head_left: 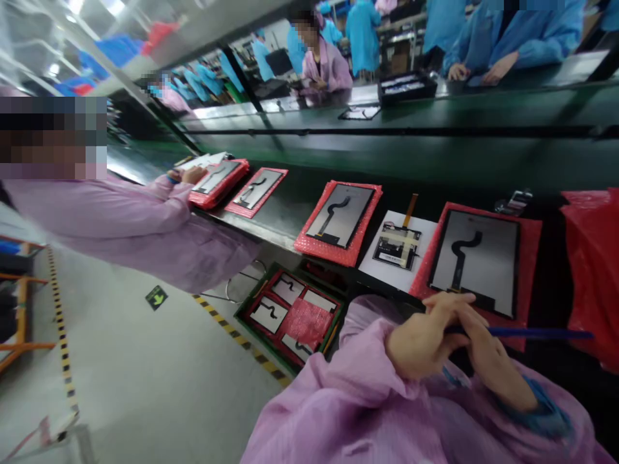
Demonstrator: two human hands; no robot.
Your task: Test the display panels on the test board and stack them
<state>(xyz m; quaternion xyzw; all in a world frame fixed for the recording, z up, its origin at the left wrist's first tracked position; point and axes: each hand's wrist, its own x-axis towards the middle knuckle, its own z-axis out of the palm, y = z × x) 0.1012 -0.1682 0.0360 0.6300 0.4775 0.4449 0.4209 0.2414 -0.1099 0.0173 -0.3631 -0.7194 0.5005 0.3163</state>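
Left hand [420, 340], grip unclear, is laid on right hand [494, 357] grasping blue stick [539, 333], before display panel [491, 270]; pause judged, unclasping needed next.

So both arms were bent, bringing the hands together in front of the body. The left hand [420, 340] had its back up, fingers reaching across to the right hand [489, 345], which slanted up and left from its wrist [526, 392]. Fingers overlapped, tbh couldn't tell exactly how they crossed.
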